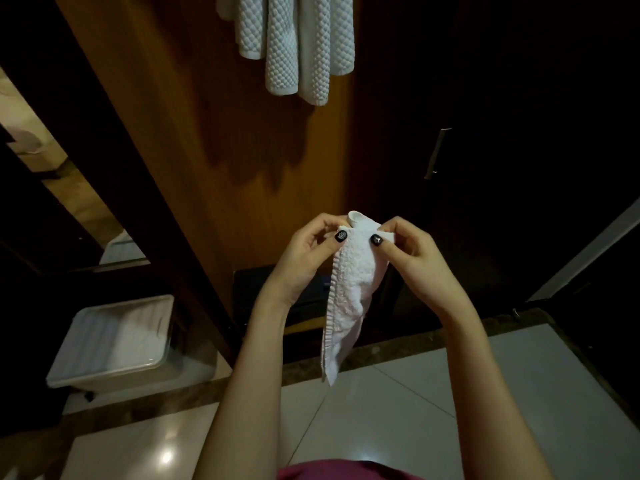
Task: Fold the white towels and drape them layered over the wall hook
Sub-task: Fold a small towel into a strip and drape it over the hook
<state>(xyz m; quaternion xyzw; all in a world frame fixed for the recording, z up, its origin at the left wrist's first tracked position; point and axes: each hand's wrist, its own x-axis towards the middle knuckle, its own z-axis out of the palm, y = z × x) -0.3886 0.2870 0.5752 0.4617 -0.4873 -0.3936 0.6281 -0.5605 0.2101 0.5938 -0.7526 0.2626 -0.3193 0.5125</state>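
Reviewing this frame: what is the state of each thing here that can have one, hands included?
held towel: folded narrow, hanging down from its top edge, not yet on the hook.
left hand: pinches the towel's top left corner.
right hand: pinches the towel's top right corner.
hung towels: draped, overlapping in layers; the hook itself is out of view.
plastic bin: apparently lidded, white contents show through.

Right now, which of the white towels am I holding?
The narrow towel, pinched at its top by the left hand and right hand, dangling over the floor. The other towels already hang high on the wooden panel.
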